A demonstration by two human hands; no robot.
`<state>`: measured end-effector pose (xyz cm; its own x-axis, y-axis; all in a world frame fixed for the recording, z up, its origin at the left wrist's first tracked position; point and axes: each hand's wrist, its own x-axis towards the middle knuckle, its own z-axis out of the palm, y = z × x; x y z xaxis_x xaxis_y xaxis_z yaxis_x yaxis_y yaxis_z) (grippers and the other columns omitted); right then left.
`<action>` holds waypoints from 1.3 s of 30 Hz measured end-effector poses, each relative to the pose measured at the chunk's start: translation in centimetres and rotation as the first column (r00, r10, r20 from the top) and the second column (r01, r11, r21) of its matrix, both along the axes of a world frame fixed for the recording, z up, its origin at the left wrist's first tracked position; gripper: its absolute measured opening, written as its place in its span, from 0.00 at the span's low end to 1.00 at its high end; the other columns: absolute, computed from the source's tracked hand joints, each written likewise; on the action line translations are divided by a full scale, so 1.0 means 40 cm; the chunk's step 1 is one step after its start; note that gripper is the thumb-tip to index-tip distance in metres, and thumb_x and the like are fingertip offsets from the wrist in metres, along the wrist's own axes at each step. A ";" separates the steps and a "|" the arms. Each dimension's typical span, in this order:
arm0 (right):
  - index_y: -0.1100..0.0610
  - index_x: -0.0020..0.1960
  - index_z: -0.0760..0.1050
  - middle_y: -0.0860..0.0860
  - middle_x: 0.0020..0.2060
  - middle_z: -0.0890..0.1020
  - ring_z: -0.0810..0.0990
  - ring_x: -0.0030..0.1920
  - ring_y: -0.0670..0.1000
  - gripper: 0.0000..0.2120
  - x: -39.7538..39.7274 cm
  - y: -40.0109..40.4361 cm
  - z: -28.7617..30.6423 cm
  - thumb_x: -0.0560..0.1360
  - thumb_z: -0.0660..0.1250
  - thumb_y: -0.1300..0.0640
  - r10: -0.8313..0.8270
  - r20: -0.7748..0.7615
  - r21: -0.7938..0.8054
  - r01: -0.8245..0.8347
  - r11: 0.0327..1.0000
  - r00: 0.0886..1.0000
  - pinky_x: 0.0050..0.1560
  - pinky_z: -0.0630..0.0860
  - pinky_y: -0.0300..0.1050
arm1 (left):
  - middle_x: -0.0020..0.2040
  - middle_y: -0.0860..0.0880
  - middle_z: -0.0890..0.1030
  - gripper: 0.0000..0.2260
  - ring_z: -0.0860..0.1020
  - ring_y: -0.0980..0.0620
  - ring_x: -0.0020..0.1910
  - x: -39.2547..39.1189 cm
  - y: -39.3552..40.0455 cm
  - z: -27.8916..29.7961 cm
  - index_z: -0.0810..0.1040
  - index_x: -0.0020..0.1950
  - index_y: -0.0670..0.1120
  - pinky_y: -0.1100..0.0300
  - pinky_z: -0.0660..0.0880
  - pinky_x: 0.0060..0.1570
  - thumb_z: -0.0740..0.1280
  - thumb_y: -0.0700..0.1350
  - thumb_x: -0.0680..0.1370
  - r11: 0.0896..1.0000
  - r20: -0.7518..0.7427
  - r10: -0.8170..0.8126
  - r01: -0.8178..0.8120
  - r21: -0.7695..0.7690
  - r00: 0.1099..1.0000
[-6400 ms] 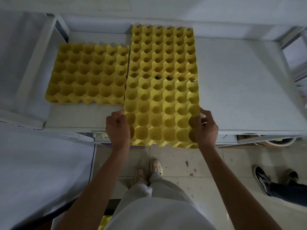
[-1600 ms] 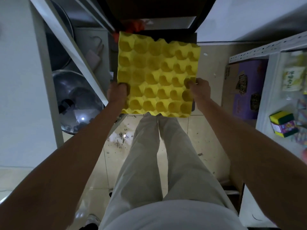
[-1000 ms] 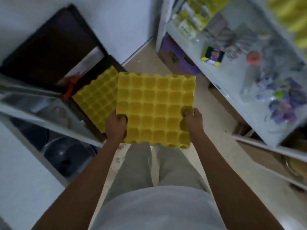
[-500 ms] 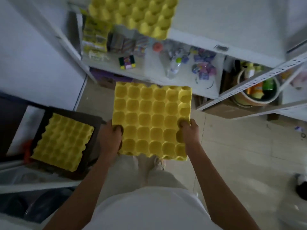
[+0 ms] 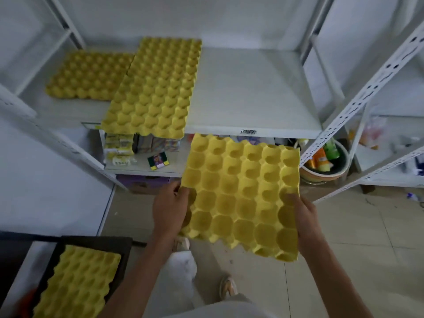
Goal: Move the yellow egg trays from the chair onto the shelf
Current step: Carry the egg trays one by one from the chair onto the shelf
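Observation:
I hold a yellow egg tray [image 5: 243,191] in the air in front of the white shelf [image 5: 247,92], just below its front edge. My left hand [image 5: 169,210] grips the tray's left side and my right hand [image 5: 302,216] grips its right side. On the shelf lie three yellow trays: one at the far left [image 5: 89,76], and two end to end [image 5: 156,88], the nearer one overhanging the front edge. More yellow egg trays [image 5: 78,283] rest on the dark chair [image 5: 96,243] at the bottom left.
Under the top board, a lower shelf [image 5: 146,166] holds small packets and boxes. A bowl with bottles [image 5: 323,164] stands at the right behind a slanted white perforated post [image 5: 358,102]. A purple box [image 5: 142,182] sits on the tiled floor. My shoe [image 5: 227,286] is below the tray.
I have turned from the chair toward the shelf. The held tray has come up and to the right, close to the shelf's front edge. The chair has slid to the bottom left.

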<state>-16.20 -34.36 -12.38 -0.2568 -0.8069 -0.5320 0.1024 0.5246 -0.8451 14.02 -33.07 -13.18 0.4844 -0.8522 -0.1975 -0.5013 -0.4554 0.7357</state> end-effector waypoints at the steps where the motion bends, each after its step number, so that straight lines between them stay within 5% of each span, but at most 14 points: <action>1: 0.56 0.53 0.84 0.60 0.51 0.87 0.85 0.54 0.66 0.11 0.001 -0.036 0.008 0.75 0.70 0.50 -0.005 -0.018 -0.014 0.004 1.000 1.000 0.56 0.79 0.72 | 0.39 0.52 0.80 0.07 0.80 0.48 0.41 0.004 -0.036 0.014 0.77 0.43 0.49 0.52 0.73 0.40 0.66 0.48 0.80 1.000 0.003 -0.014 0.014 -0.017 1.000; 3: 0.53 0.50 0.85 0.56 0.48 0.88 0.86 0.50 0.63 0.12 0.006 -0.130 0.022 0.71 0.72 0.47 -0.003 -0.069 -0.060 -0.001 0.998 0.998 0.53 0.83 0.65 | 0.41 0.59 0.80 0.02 0.79 0.60 0.42 0.020 -0.114 0.043 0.78 0.49 0.54 0.57 0.72 0.40 0.66 0.49 0.80 0.998 -0.030 0.001 -0.003 -0.066 1.000; 5: 0.51 0.43 0.86 0.52 0.39 0.87 0.85 0.43 0.59 0.08 0.012 -0.238 0.029 0.70 0.73 0.48 -0.013 -0.129 -0.088 0.002 0.996 0.992 0.43 0.84 0.54 | 0.44 0.64 0.80 0.08 0.78 0.68 0.42 0.042 -0.194 0.066 0.80 0.57 0.55 0.61 0.73 0.40 0.65 0.48 0.80 0.994 -0.089 0.002 -0.011 -0.109 0.996; 8: 0.46 0.41 0.86 0.46 0.33 0.86 0.85 0.42 0.56 0.06 0.026 -0.406 0.034 0.71 0.70 0.48 -0.030 -0.232 -0.071 0.014 0.997 0.972 0.39 0.82 0.47 | 0.48 0.63 0.82 0.12 0.80 0.66 0.47 0.070 -0.324 0.088 0.81 0.62 0.51 0.59 0.78 0.47 0.66 0.47 0.81 0.988 -0.177 -0.075 0.049 -0.148 0.981; 12: 0.49 0.41 0.85 0.53 0.42 0.87 0.85 0.47 0.60 0.08 0.058 -0.623 0.021 0.73 0.67 0.53 0.010 -0.282 -0.046 -0.024 0.999 0.959 0.45 0.84 0.53 | 0.63 0.54 0.83 0.16 0.82 0.54 0.57 0.099 -0.488 0.098 0.77 0.70 0.47 0.53 0.79 0.60 0.66 0.46 0.82 0.970 -0.160 -0.150 0.114 -0.214 0.976; 15: 0.49 0.40 0.84 0.56 0.43 0.85 0.83 0.45 0.58 0.10 0.080 -0.739 0.002 0.76 0.65 0.55 -0.056 -0.246 -0.071 0.040 0.997 0.968 0.44 0.80 0.51 | 0.57 0.57 0.82 0.18 0.82 0.54 0.54 0.111 -0.589 0.082 0.74 0.72 0.46 0.51 0.79 0.61 0.65 0.46 0.81 0.967 -0.185 -0.199 0.162 -0.197 0.963; 19: 0.53 0.62 0.78 0.62 0.58 0.83 0.84 0.53 0.60 0.14 0.109 -0.834 -0.029 0.78 0.63 0.54 -0.082 -0.300 -0.088 0.058 0.994 0.950 0.49 0.81 0.52 | 0.58 0.54 0.80 0.21 0.79 0.57 0.53 0.117 -0.687 0.038 0.72 0.72 0.47 0.52 0.78 0.55 0.66 0.49 0.80 0.958 -0.113 -0.273 0.259 -0.127 0.955; 21: 0.55 0.75 0.65 0.63 0.65 0.78 0.80 0.61 0.64 0.26 0.133 -0.846 -0.048 0.79 0.62 0.51 0.003 -0.624 -0.092 -0.077 0.993 0.781 0.58 0.78 0.60 | 0.61 0.50 0.81 0.21 0.78 0.51 0.61 0.133 -0.718 0.018 0.73 0.71 0.47 0.51 0.79 0.54 0.66 0.51 0.79 0.929 0.183 -0.324 0.349 -0.122 0.928; 23: 0.55 0.79 0.58 0.64 0.69 0.71 0.75 0.63 0.65 0.31 0.172 -0.834 -0.070 0.80 0.63 0.49 0.081 -0.924 -0.060 -0.352 0.934 0.373 0.59 0.75 0.62 | 0.61 0.49 0.81 0.19 0.76 0.49 0.64 0.164 -0.762 0.001 0.76 0.67 0.47 0.50 0.81 0.51 0.65 0.51 0.77 0.895 0.466 -0.304 0.417 -0.161 0.831; 26: 0.51 0.81 0.58 0.61 0.75 0.66 0.69 0.69 0.61 0.30 0.259 -0.785 -0.104 0.82 0.58 0.44 0.035 -0.999 0.004 -0.645 0.764 0.035 0.65 0.70 0.59 | 0.65 0.48 0.80 0.19 0.75 0.46 0.68 0.235 -0.865 -0.030 0.76 0.66 0.48 0.48 0.79 0.60 0.63 0.52 0.77 0.869 0.591 -0.256 0.450 -0.206 0.765; 30: 0.47 0.82 0.59 0.60 0.79 0.63 0.62 0.79 0.62 0.26 0.304 -0.795 -0.143 0.85 0.52 0.43 0.124 -0.990 0.132 -0.726 0.675 -0.064 0.74 0.65 0.61 | 0.81 0.47 0.67 0.26 0.62 0.41 0.82 0.351 -1.041 -0.064 0.68 0.79 0.53 0.41 0.62 0.78 0.61 0.56 0.81 0.909 0.609 -0.330 0.417 -0.002 0.721; 34: 0.46 0.81 0.60 0.60 0.79 0.63 0.62 0.79 0.62 0.26 0.286 -0.901 -0.146 0.85 0.52 0.43 0.148 -0.986 0.156 -0.705 0.692 -0.073 0.72 0.68 0.61 | 0.83 0.49 0.64 0.25 0.59 0.39 0.82 0.421 -1.095 -0.110 0.65 0.79 0.59 0.37 0.61 0.78 0.59 0.58 0.81 0.915 0.600 -0.383 0.376 0.143 0.703; 39: 0.47 0.81 0.61 0.61 0.78 0.65 0.62 0.79 0.63 0.26 0.275 -1.105 -0.148 0.85 0.51 0.44 0.154 -0.981 0.194 -0.676 0.711 -0.120 0.75 0.63 0.62 | 0.78 0.50 0.70 0.20 0.63 0.40 0.80 0.408 -1.095 -0.126 0.73 0.71 0.58 0.38 0.64 0.77 0.60 0.56 0.79 0.927 0.689 -0.326 0.363 0.098 0.647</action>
<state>-5.21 -78.56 -18.29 0.1898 -0.9781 0.0853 -0.9813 -0.1917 -0.0148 30.34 -76.88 -18.22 0.1369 -0.9847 0.1080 -0.9829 -0.1215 0.1382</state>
